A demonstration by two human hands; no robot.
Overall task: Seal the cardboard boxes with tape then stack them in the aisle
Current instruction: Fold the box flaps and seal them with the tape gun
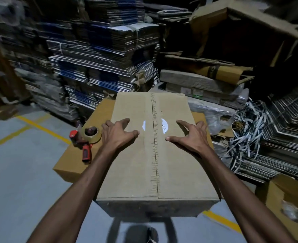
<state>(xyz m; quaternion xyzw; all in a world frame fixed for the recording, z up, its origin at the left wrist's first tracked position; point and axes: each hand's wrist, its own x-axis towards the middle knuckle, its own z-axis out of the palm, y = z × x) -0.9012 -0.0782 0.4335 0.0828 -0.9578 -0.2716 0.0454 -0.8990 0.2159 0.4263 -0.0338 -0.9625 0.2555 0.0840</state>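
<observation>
A brown cardboard box [136, 163] lies in front of me with its top flaps closed along a centre seam and a split white round sticker across that seam. It rests on a wider, lower cardboard box [71, 162]. My left hand [117, 135] rests spread on the left flap, fingers slightly bent. On the right flap my right hand [190, 135] lies the same way. A red-handled tape dispenser [87, 139] with a roll of brown tape lies on the lower box, just left of my left hand.
Tall stacks of flattened cartons [101, 55] stand behind and to the left. Loose cardboard and a tangle of white strapping [246, 130] pile up at right. Another box [288, 200] sits at lower right. Grey floor with yellow lines [39, 128] lies to the left.
</observation>
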